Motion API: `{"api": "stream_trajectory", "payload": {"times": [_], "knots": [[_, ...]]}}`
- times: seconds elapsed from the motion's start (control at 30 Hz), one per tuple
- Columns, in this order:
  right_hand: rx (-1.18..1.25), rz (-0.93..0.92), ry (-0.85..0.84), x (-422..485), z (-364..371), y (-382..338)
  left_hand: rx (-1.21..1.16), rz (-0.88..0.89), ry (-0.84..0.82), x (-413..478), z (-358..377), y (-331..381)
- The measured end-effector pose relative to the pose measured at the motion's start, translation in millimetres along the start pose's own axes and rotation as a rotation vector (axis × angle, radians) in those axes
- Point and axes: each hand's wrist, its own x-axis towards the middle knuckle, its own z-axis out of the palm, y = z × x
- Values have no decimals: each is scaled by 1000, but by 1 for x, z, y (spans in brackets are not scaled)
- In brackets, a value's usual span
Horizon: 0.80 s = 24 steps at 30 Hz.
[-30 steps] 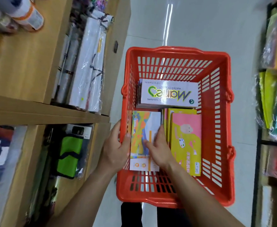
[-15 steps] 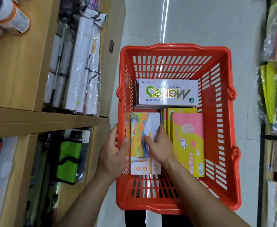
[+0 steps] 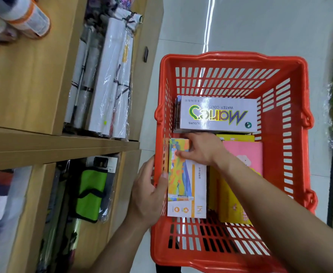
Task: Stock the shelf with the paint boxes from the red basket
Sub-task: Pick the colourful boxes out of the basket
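**Hazards.** The right grip [image 3: 199, 151] grasps the colourful paint box [image 3: 187, 186] by its far end only. The fingers curl over that end and the thumb lies on the top face. We judge that a lift from one end may let the near end sag, so the box could slip free and drop back into the red basket [image 3: 234, 58].

The box sits close against the basket's left wall. A lift that is not straight up may catch an edge in the wall's slots.

The left grip [image 3: 149, 192] straddles that wall, with the thumb inside against the box's left edge and the fingers outside. We cannot tell whether it clamps the wall or merely steadies the box. If it pinches box and wall together, it would oppose the lift.

The wooden shelf [image 3: 59, 142] lies to the left of both grips, beyond the basket wall. We expect that the box must clear the rim before it travels that way.

**Position.** The colourful paint box lies flat, its far end under the right grip and its left edge at the left grip's thumb. Its long side runs from the right grip back toward the person.

- The white water-colour box [image 3: 218, 115] lies just beyond the right grip's fingers.
- The pink box [image 3: 244, 152] lies to the right of the right grip, partly under the forearm.
- A yellow box [image 3: 234, 137] shows at the pink box's far edge.

No basket box has reached the shelf yet.
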Motion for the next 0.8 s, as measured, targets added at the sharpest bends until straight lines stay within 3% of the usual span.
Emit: {"api": "stream_trajectory", "payload": {"times": [0.2,0.6,0.67,0.8], "knots": [[7,-14,-165,20,-2,-4,-5,11,16,1,1,-5],[75,-49,-27,-26,-18,-1,9,3,31,3,1,-4],[164,-51,-39,-39,-26,5,6,-4,49,3,1,-4],[586,-4,-83,-57,-27,23,-11,-45,44,1,1,-1]]}}
